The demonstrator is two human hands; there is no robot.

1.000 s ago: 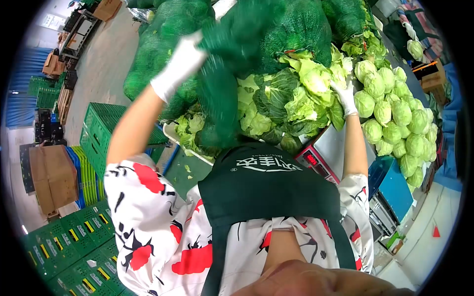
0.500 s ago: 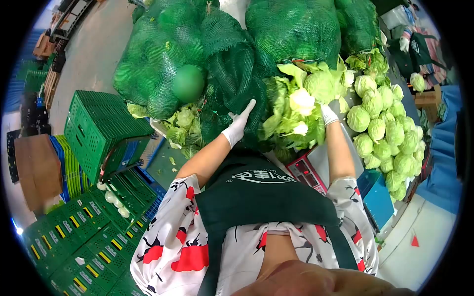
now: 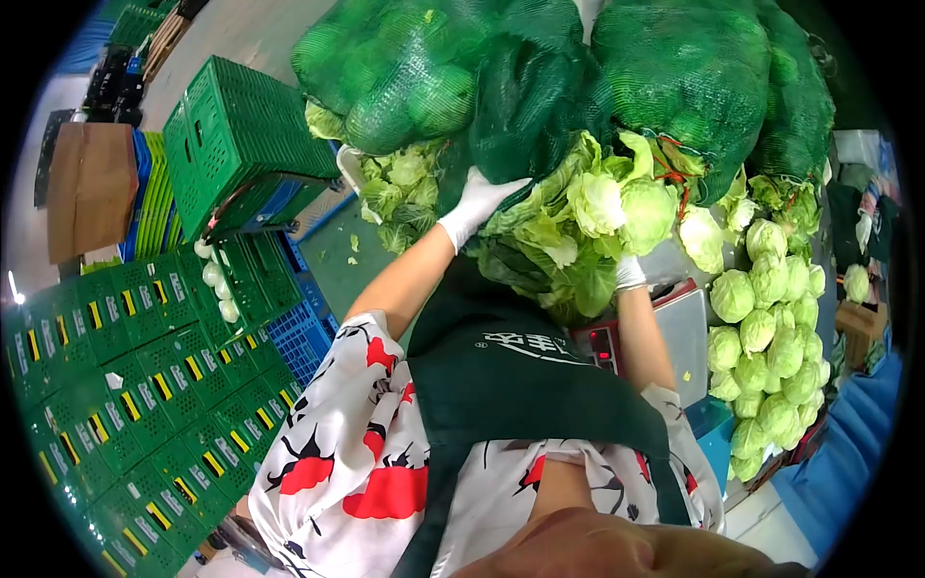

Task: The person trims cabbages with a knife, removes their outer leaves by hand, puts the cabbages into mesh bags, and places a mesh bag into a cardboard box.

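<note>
My left hand (image 3: 479,204), in a white glove, grips the edge of a dark green mesh bag (image 3: 525,116) that hangs loose in front of me. Beside it is a heap of loose cabbage leaves (image 3: 554,241), with a pale cabbage (image 3: 646,214) at its right side. My right hand (image 3: 630,274), also gloved, is at the lower right of the leaves. Its fingers are hidden behind them. A scale with a red display (image 3: 603,353) shows partly under my right forearm.
Full mesh bags of cabbages (image 3: 679,72) stand along the far side. Trimmed cabbages (image 3: 771,328) are piled at the right. Green crates (image 3: 246,144) are stacked at the left, with more crates (image 3: 145,405) below. Loose leaves (image 3: 405,183) lie left of my left hand.
The view has swung, so the bags and crates appear shifted to the right. My left hand has closed on the mesh. The leaves and my right hand have come nearer my apron.
</note>
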